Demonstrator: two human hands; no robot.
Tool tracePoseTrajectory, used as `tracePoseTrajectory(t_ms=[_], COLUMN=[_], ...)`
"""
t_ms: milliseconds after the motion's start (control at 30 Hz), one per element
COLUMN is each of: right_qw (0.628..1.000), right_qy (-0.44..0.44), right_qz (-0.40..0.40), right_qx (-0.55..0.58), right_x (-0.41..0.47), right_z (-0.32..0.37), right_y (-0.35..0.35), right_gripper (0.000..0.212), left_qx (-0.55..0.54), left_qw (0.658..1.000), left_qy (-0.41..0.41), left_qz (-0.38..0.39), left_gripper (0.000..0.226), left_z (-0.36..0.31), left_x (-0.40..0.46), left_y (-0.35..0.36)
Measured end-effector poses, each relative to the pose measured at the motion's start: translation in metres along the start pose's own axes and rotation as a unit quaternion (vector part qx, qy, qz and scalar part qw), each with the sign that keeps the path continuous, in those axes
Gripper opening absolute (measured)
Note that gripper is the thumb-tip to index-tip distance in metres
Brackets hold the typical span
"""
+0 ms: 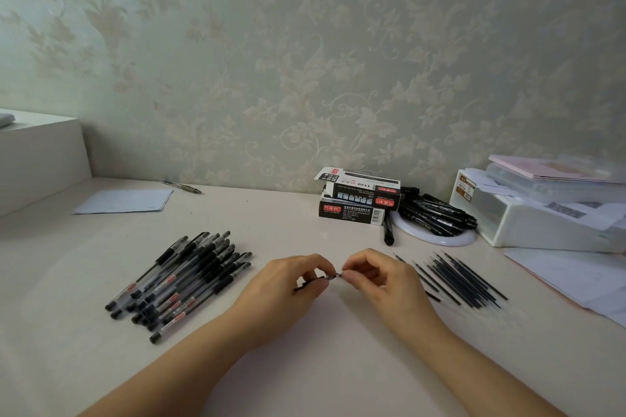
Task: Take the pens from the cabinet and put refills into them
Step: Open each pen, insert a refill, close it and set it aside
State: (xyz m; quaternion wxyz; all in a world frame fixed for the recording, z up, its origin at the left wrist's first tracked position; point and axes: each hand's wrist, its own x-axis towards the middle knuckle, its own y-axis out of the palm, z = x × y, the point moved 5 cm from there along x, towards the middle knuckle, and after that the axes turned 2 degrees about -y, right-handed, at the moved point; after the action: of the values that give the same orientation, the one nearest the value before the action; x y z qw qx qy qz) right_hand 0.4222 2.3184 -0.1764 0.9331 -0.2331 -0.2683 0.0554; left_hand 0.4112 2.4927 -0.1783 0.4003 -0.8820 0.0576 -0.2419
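both forearms reach in from the near edge and meet at the middle of the pale, matte surface [338, 366]. the left hand [288, 284] has its fingers [316, 272] pressed together around a slim dark pen [310, 283], most of it hidden under the palm. the right hand [376, 278] pinches the pen's small tip end [338, 275] between thumb and forefinger; whether it is screwing it on or off i cannot tell.

the risk here, as i judge it, is the tiny tip piece slipping from the pinch and rolling away on the smooth top, or a thin refill bending if it is pushed in crooked.

just left of the hands lies a loose heap of gel pens [183, 281], clear barrels with black grips and caps, some with red labels. just right lies a fan of bare refills [460, 281], thin, straight, dark and needle-pointed, easy to scatter with a sleeve or wrist.

farther back stand two stacked cardboard pen boxes [359, 198], black with red marks, beside a pile of black markers [437, 211] on a white round plate [440, 240]. at the right is a white plastic organiser [542, 223] with papers; at the far left a sheet of paper [125, 201] and a single pen [181, 185] near the leaf-embossed wallpaper [305, 61].
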Motion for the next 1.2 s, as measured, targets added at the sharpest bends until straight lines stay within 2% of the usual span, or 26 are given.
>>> tracePoseTrajectory(t_ms=[267, 500, 700, 867, 1033, 1200], right_qw=[0.994, 0.992, 0.996, 0.995, 0.994, 0.995], right_qy=[0.03, 0.048, 0.056, 0.054, 0.06, 0.05], right_qz=[0.035, 0.056, 0.057, 0.078, 0.073, 0.073], right_qx=[0.094, 0.105, 0.037, 0.045, 0.047, 0.05], right_x=[-0.001, 0.003, 0.002, 0.001, 0.001, 0.002], right_z=[-0.004, -0.012, -0.014, -0.013, -0.011, -0.01], right_y=[0.003, 0.007, 0.01, 0.01, 0.01, 0.008], right_gripper=[0.014, 0.003, 0.027, 0.014, 0.034, 0.01], left_qx=[-0.016, 0.001, 0.019, -0.002, -0.009, -0.009], left_qw=[0.999, 0.999, 0.998, 0.999, 0.998, 0.998], left_qy=[0.034, 0.054, 0.06, 0.048, 0.06, 0.054], left_qz=[0.004, 0.004, -0.003, -0.025, -0.017, -0.019], left_gripper=[0.014, 0.014, 0.013, 0.012, 0.013, 0.012], left_z=[-0.004, -0.009, -0.014, -0.017, -0.021, -0.018], left_x=[0.001, 0.002, 0.0, -0.002, -0.002, -0.001], left_y=[0.003, 0.005, 0.004, -0.003, -0.002, -0.001])
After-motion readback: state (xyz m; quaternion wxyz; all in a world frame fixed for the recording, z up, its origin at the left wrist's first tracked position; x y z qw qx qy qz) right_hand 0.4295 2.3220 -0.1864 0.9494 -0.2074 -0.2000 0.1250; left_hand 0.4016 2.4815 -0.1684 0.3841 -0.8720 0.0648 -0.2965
